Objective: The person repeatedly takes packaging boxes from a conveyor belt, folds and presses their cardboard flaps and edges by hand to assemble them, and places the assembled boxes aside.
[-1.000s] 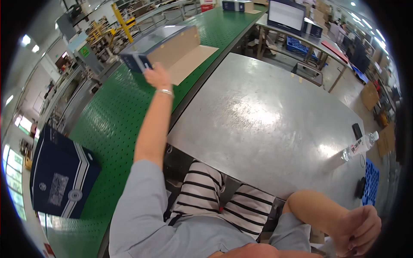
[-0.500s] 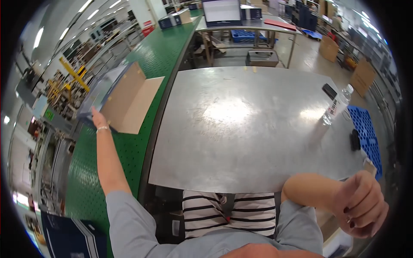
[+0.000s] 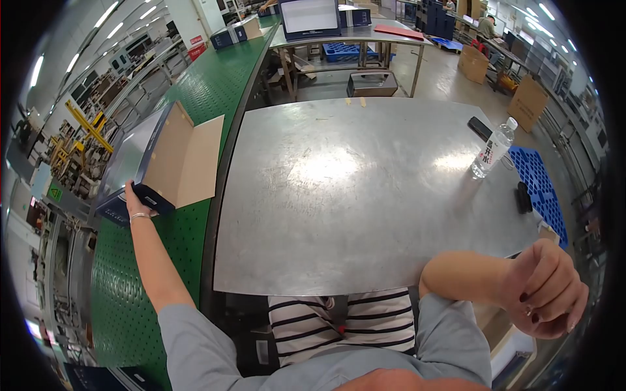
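Note:
A dark blue cardboard box (image 3: 151, 140) lies on its side on the green conveyor belt (image 3: 111, 280), its brown inner face and flap toward the table. My left hand (image 3: 135, 201) is shut on the box's near end, the thumb over the upper edge and the other fingers partly hidden. My right hand (image 3: 548, 290) is raised beyond the near right edge of the metal table (image 3: 352, 228). Its fingers curl loosely inward, and nothing shows in them. The right forearm rests by the table's edge.
A water bottle (image 3: 493, 150) stands on the table's right side, near a black phone-like object (image 3: 480, 128) and a small black item (image 3: 523, 197). A blue plastic pallet (image 3: 538, 189) is beyond. Another box (image 3: 236, 34) sits farther up the belt. Part of a dark box (image 3: 107, 378) shows at lower left.
The box and my left hand have come nearer to me along the belt. The view has shifted slightly rightward. My right hand keeps its curled shape.

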{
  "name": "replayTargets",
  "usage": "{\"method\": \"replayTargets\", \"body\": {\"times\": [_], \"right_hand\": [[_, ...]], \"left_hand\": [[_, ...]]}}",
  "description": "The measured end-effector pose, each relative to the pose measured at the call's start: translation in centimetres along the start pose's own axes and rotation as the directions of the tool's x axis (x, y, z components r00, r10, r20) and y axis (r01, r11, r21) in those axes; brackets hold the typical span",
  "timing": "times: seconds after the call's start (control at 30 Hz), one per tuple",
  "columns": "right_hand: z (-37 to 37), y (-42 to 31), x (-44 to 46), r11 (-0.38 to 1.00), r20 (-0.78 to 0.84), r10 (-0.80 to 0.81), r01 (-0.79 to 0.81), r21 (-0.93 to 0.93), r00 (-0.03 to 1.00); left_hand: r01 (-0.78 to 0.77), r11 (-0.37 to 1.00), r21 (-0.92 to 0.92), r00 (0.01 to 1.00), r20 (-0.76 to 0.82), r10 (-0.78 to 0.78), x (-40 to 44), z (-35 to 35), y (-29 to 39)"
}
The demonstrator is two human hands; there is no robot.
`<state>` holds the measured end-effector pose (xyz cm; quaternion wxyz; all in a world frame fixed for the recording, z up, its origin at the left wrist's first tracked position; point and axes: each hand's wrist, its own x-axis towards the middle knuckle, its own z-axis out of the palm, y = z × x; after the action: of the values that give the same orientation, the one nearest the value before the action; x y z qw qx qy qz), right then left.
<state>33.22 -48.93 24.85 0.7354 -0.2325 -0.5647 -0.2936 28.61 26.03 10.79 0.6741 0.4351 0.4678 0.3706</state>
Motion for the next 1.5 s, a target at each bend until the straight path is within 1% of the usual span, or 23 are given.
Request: {"method": "replayTargets", "body": {"times": [0.1,0.2,0.37,0.43,0.53,0.6,0.63,0.7,0.77,0.8,0.83,0.9,0.93,1.0,1.03,1.1,1.17,1.2,1.27,1.33,1.37,1.43,1.5], "right_hand": [[0.7,2.0,-2.5,0.997,0.086,0.056,-0.061,0.048,0.995],[5.2,6.6,-6.3,0.985,0.076,0.099,-0.108,0.132,0.992],[7.4,9.8,-8.2,0.981,0.107,0.064,-0.082,0.176,0.992],[6.1,8.6,-7.4,0.988,0.112,0.032,-0.048,0.147,0.993],[4.3,6.8,-6.1,0.987,0.088,0.029,-0.043,0.152,0.996],[2.7,5.8,-5.1,0.988,0.077,0.032,-0.044,0.150,0.996],[4.4,1.3,-6.8,0.991,0.083,0.016,-0.027,0.133,0.996],[3.8,0.0,-6.8,0.999,0.097,0.043,-0.044,0.006,0.994],[3.4,-0.8,-6.7,0.991,0.106,0.069,-0.056,-0.118,0.992],[3.1,-1.2,-6.4,0.995,0.044,0.076,-0.073,-0.063,0.996],[2.8,-1.4,-6.2,0.996,-0.019,0.086,-0.086,-0.008,0.996],[1.5,-1.4,-5.7,0.995,0.020,0.091,-0.090,-0.049,0.996],[0.3,-1.5,-5.6,0.992,0.069,0.101,-0.095,-0.080,0.993],[-3.5,-2.2,-6.2,0.892,-0.390,0.012,-0.186,-0.411,0.921],[-4.7,-1.6,-4.3,0.945,-0.012,0.235,-0.231,-0.230,0.972],[-9.2,0.4,-3.7,0.785,-0.281,0.326,-0.424,-0.451,0.903],[-14.0,3.0,-4.9,0.569,-0.420,0.493,-0.648,-0.507,0.762],[-16.6,4.2,-6.6,0.466,-0.402,0.590,-0.702,-0.539,0.700],[-21.9,6.8,-10.8,0.277,-0.257,0.846,-0.798,-0.535,0.467],[-23.8,9.4,-15.4,0.238,-0.129,0.938,-0.869,-0.434,0.322],[-24.2,10.1,-15.8,0.229,-0.142,0.939,-0.877,-0.422,0.313],[-24.1,11.0,-17.0,0.260,0.089,0.965,-0.853,-0.452,0.247],[-23.6,11.6,-17.9,0.240,0.068,0.969,-0.851,-0.468,0.236]], "left_hand": [[0.013,1.000,-0.027,1.000,0.017,-0.013,2.6,-3.6,-1.4],[-0.058,0.998,-0.031,0.991,-0.125,0.054,7.2,-10.5,-1.2],[-0.243,0.947,-0.211,0.970,-0.024,0.244,8.4,-20.0,-2.2],[-0.252,0.882,-0.398,0.946,0.093,0.312,7.9,-22.2,-2.8],[-0.349,0.811,-0.470,0.922,-0.018,0.386,6.5,-23.3,-4.0],[-0.253,0.826,-0.504,0.921,0.137,0.366,4.1,-21.3,-4.3],[-0.220,0.837,-0.500,0.899,0.229,0.373,2.2,-24.4,-5.4],[-0.179,0.854,-0.488,0.874,0.319,0.366,-1.6,-21.7,-5.9],[-0.194,0.942,-0.275,0.864,0.406,0.297,-7.1,-15.9,-5.7],[-0.177,0.951,-0.254,0.804,0.520,0.288,-4.3,-14.6,-7.5],[-0.176,0.981,-0.078,0.814,0.549,0.189,-11.8,-10.1,-7.8],[-0.120,0.974,0.194,0.779,0.626,-0.029,-18.3,-3.0,-11.8],[-0.068,0.988,0.137,0.845,0.534,-0.016,-24.7,1.0,-12.9],[0.008,0.995,0.103,0.762,0.644,-0.072,-26.4,4.6,-15.7],[0.010,0.994,0.105,0.739,0.669,-0.078,-27.7,6.1,-16.4],[0.140,0.990,-0.019,0.744,0.662,-0.092,-29.7,7.7,-17.7],[0.261,0.955,-0.139,0.595,0.802,-0.046,-27.8,8.5,-19.9],[0.272,0.954,-0.124,0.586,0.808,-0.062,-26.7,8.7,-20.3],[0.315,0.938,-0.147,0.557,0.828,-0.057,-24.6,8.6,-21.2],[0.321,0.934,-0.156,0.551,0.833,-0.050,-21.9,8.8,-21.0],[0.316,0.933,-0.173,0.540,0.841,-0.027,-21.2,9.5,-21.4],[0.321,0.931,-0.174,0.526,0.850,-0.023,-20.3,9.3,-22.2],[0.349,0.925,-0.152,0.489,0.872,-0.041,-18.5,9.2,-22.8]]}}
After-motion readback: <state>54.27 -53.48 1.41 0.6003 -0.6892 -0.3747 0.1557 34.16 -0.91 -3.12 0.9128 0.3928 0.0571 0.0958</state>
